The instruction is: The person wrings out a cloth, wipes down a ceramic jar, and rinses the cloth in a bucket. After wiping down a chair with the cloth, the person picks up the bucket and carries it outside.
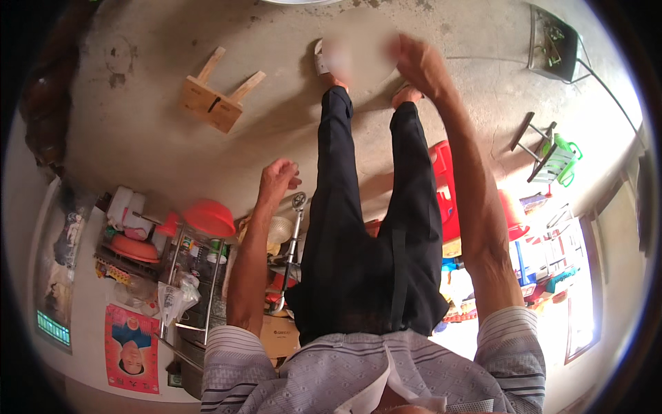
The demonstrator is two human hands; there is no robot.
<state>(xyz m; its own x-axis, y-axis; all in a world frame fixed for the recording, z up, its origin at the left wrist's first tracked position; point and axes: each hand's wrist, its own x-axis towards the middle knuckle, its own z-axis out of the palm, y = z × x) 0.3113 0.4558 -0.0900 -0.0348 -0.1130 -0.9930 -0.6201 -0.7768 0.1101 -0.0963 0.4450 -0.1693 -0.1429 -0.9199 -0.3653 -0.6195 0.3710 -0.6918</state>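
My left hand point(279, 178) hangs beside my left-of-picture leg, fingers loosely curled and apart, holding nothing that I can see. My right hand point(414, 57) reaches out over the floor near my feet. Its fingertips are lost in a blurred patch, so what they touch or hold is hidden. Dark trousers point(336, 207) cover my legs, and a pale shoe point(321, 57) shows at one foot beside the blur. A small wooden stool point(212, 103) lies tipped on the concrete floor point(155, 145), left of my feet. The rim of a pale round thing point(302, 1) shows at the top edge.
At the upper right stands a dark container with plants point(553, 46). Below it are a small slatted chair point(551, 160) and a green plastic thing point(569, 163). A red plastic chair point(445, 186) is by my leg. Red basins point(209, 217) and a metal rack point(212, 279) stand lower left.
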